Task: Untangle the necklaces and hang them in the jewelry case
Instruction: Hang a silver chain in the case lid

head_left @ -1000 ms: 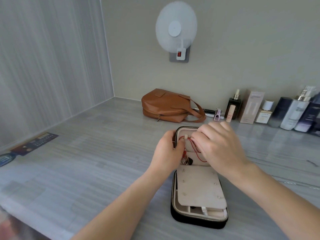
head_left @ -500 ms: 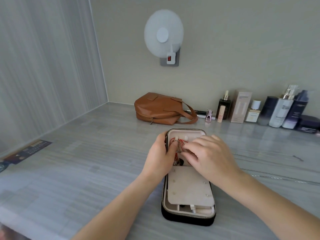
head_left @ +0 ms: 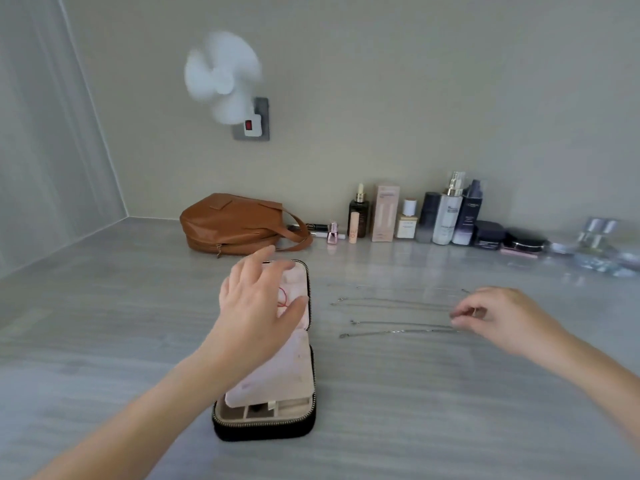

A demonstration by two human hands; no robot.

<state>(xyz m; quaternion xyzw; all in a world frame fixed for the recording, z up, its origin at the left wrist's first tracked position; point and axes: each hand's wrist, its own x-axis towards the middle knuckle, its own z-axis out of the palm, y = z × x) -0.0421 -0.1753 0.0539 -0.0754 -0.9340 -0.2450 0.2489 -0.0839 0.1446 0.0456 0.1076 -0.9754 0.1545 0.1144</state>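
Note:
A black zip jewelry case lies open on the grey table, its pink lining facing up. A red cord necklace hangs in its upright lid, partly hidden by my left hand, which hovers open over the lid with fingers spread. To the right, several thin silver chain necklaces lie stretched out in rows on the table. My right hand is at their right ends, with thumb and fingertips pinching one chain's end.
A brown leather bag lies behind the case. A row of cosmetic bottles and boxes lines the back wall, with jars further right. A white fan is plugged into the wall socket.
Both hands have left the red necklace in the lid. My right hand moved far right to the silver chains; my left hand opened above the lid. The camera turned right.

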